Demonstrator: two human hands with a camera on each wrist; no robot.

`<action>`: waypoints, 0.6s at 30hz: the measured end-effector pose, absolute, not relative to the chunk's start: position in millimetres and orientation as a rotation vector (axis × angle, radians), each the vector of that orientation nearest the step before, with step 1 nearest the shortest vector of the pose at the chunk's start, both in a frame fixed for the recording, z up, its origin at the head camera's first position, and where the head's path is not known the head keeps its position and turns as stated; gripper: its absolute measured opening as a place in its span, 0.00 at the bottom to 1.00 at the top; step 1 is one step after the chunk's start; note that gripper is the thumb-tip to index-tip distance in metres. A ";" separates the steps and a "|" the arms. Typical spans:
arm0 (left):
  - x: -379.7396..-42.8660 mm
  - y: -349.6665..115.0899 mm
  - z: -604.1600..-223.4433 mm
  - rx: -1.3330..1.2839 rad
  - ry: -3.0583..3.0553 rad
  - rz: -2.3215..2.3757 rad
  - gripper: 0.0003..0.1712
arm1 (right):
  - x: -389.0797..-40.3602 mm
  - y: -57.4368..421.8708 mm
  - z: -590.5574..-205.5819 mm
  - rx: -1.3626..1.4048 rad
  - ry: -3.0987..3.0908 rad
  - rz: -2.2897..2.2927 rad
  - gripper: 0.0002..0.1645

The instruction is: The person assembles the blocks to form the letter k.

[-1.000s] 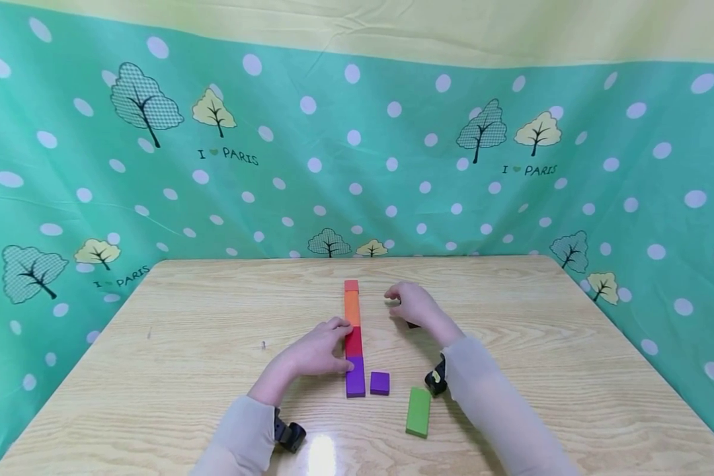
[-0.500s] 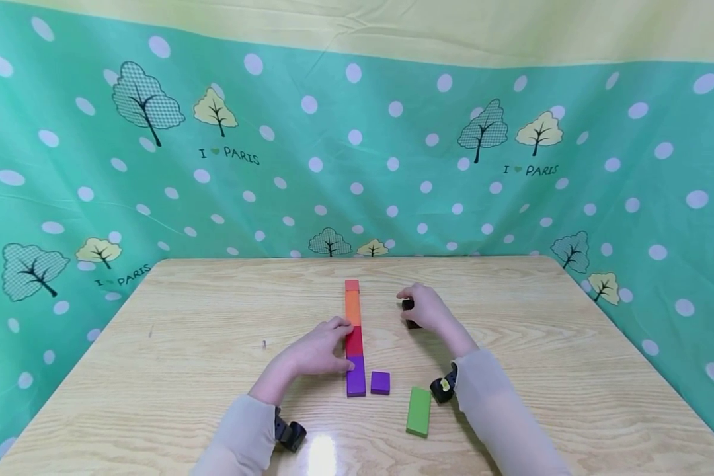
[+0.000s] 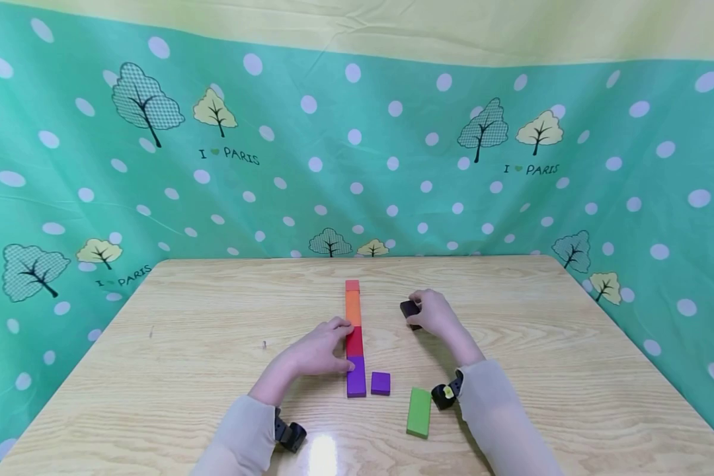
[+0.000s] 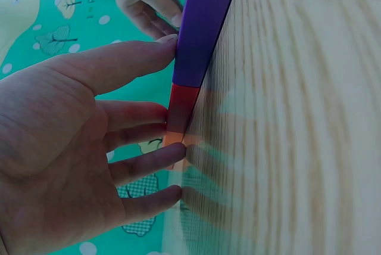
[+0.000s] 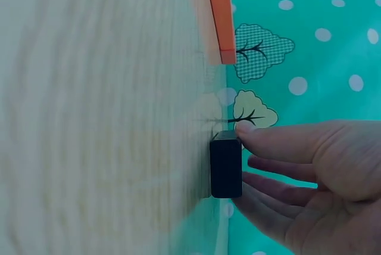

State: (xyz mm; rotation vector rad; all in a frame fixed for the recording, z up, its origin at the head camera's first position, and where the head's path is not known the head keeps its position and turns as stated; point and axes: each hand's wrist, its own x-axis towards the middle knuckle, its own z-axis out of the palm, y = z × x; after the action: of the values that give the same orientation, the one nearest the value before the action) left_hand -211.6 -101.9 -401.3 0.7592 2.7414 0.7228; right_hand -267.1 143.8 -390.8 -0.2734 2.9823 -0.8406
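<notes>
A straight row of blocks runs away from the person: a purple block nearest, then a red block, an orange block and a small light-red block at the far end. My left hand lies along the row's left side with fairly straight fingers; its thumb touches the purple block and its fingertips reach the red one. To the right of the row, my right hand pinches a black block between thumb and fingers; the block is at the tabletop.
A small purple block lies just right of the row's near end. Closer to the person is a green block, by the right wrist's camera. Behind the wooden table hangs a green dotted curtain.
My right hand has shifted right and slightly nearer, and more of the black block has come into view. The left hand and the row have stayed put.
</notes>
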 end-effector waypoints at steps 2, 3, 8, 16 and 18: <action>-211.7 -101.5 -401.5 0.758 2.741 0.720 0.42 | -266.5 144.4 -390.6 -0.262 2.969 -0.855 0.29; -211.7 -101.4 -401.5 0.759 2.742 0.719 0.42 | -266.3 144.8 -390.7 -0.259 2.965 -0.857 0.29; -211.4 -100.7 -401.3 0.760 2.746 0.713 0.42 | -266.0 147.2 -392.5 -0.234 2.958 -0.848 0.28; -210.9 -99.6 -399.8 0.761 2.740 0.719 0.42 | -264.7 149.9 -393.9 -0.239 2.950 -0.851 0.28; -211.1 -99.7 -399.5 0.760 2.739 0.723 0.43 | -264.9 150.1 -394.1 -0.255 2.944 -0.857 0.27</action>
State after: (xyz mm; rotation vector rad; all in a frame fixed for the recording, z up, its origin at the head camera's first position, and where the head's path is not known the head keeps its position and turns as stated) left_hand -211.1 -99.7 -399.5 0.7596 2.7395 0.7229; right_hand -264.9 150.1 -394.1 -0.2554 2.9445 -0.8568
